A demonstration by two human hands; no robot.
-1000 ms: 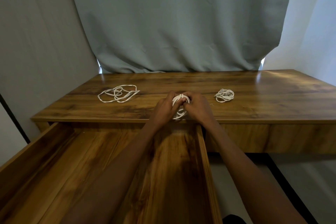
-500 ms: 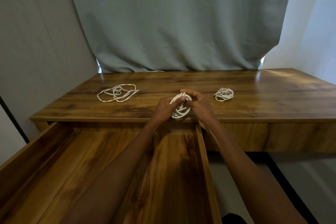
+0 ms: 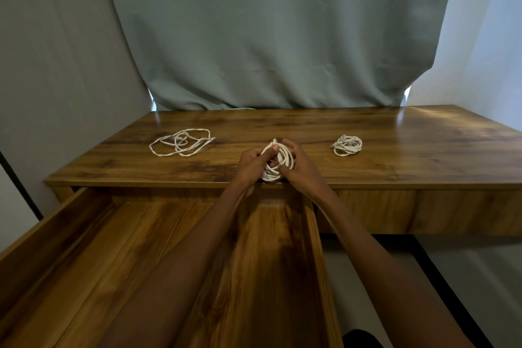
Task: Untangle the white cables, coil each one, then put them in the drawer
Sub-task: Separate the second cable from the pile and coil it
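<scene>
held cable: white cable coil (image 3: 278, 159) between both hands, near the desk's front edge, above the desk top; several round loops, lower loops bunched at the bottom
left hand: left hand (image 3: 251, 165) on the coil's left side, fingers curled round the loops, thumb over the top of the coil
right hand: right hand (image 3: 303, 168) on the coil's right side, fingers curled in and gripping the loops; one finger raised over the coil's top
fingers state: both sets narrow, closed on the held coil
loose cable: loose white cable (image 3: 182, 142) lying flat on the desk, far left of the hands, spread in wide uneven loops, not coiled tight
coiled cable: small coiled cable (image 3: 347, 145) on the desk, right of the hands, apart from them, compact bundle
desk: wooden desk (image 3: 423, 155), dark brown grain, all three cables on or over it
drawer: drawer (image 3: 50, 237) pulled out under the desk front on the left half, wooden inside, no cable in it; both forearms pass over it
backdrop: grey-green curtain (image 3: 276, 31) hanging behind the desk, pale walls either side
</scene>
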